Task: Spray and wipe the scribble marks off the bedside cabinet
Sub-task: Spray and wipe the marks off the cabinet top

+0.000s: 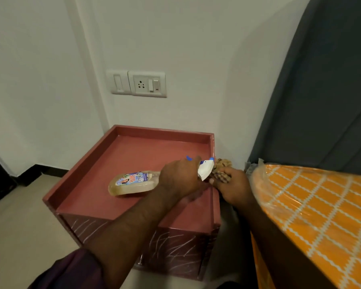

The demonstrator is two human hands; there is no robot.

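– Head view: gripping spray bottle (131, 183) sideways in left hand (179, 178), nozzle pointing right (bunching cloth (222, 164) in right hand (233, 186)).
– Probably needing tipping down: scribble marks (175, 245) lying below, on bedside cabinet (133, 155) front.

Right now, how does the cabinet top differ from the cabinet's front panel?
The cabinet top is plain pinkish red, with no marks showing; the front panel is crossed by white scribble lines. The top lies flat, rimmed, with the spray bottle over it; the front panel stands upright and bears nothing. Both are reddish.
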